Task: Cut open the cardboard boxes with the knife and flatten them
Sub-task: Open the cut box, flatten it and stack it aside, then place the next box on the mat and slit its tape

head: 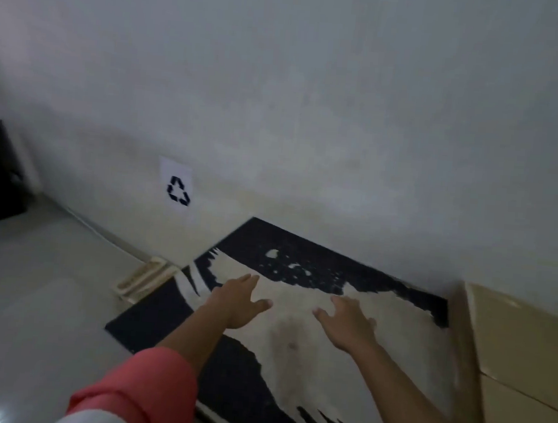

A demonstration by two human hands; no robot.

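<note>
Brown cardboard box (523,357) stands at the right edge of the view, against the wall (313,97). It is unflattened, and a seam line crosses its top face. Just beside it on the floor (31,292) lies a flat black sheet (294,339) whose surface is torn away to cream over most of its middle. I cannot tell whether it is cardboard or a mat.

The left hand (240,303) and right hand (345,325) are both stretched out over the pale patch, fingers (248,281) spread wide and holding nothing. The blur hides whether the palms press on it or hover. A coral sleeve (143,387) covers the left upper arm.

Past the sheet's far left corner, a cream slatted object (142,279), perhaps a power strip, lies at the wall's foot. A recycling sign (177,185) is stuck on the wall above.

No knife shows, so the cutting probably has yet to start on this box. The floor looks glossy, so if weight goes on the sheet it may skid and carry the hands with it. Shoved left, it could snag the cream object.
</note>
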